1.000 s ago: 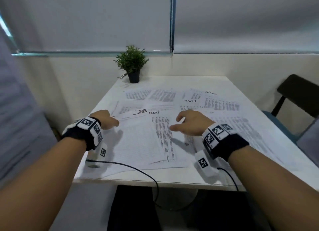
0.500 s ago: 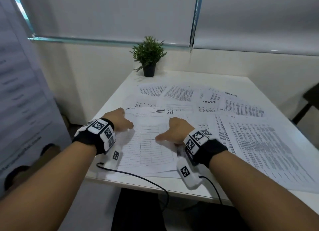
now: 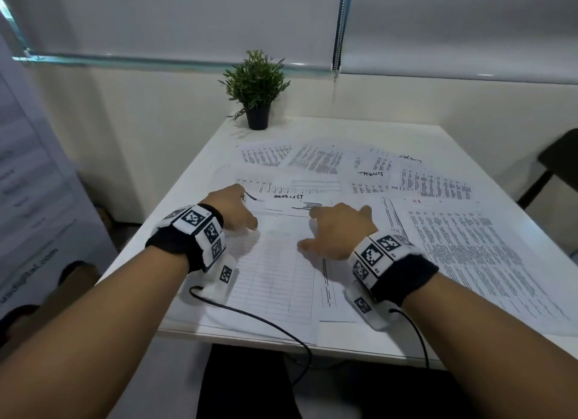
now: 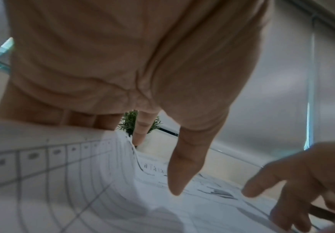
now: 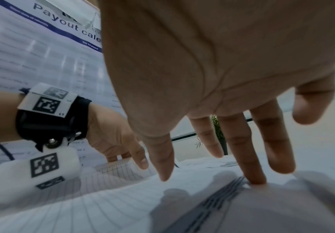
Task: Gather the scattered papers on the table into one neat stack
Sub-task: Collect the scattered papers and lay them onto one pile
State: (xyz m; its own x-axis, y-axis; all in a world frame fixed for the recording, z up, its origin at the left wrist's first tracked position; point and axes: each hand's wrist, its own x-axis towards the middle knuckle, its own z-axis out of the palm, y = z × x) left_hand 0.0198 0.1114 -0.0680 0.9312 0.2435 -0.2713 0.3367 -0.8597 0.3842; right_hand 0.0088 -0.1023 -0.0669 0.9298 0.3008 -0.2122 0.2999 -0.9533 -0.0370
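Several printed papers lie scattered and overlapping across the white table. A gridded sheet lies nearest me, between my hands. My left hand is at its left edge, fingers curled under the edge. In the left wrist view that edge of the gridded sheet is lifted and the thumb points down over it. My right hand rests spread on the papers, and its middle fingertip presses a printed sheet. A text-filled sheet lies to the right.
A small potted plant stands at the table's far left corner by the wall. A dark chair is at the right. A printed poster stands on the left. Black wrist cables trail over the front edge.
My right hand has slid left across the papers toward the gridded sheet, and the column-printed sheet is now mostly covered by it. My left hand has stayed at the left edge.
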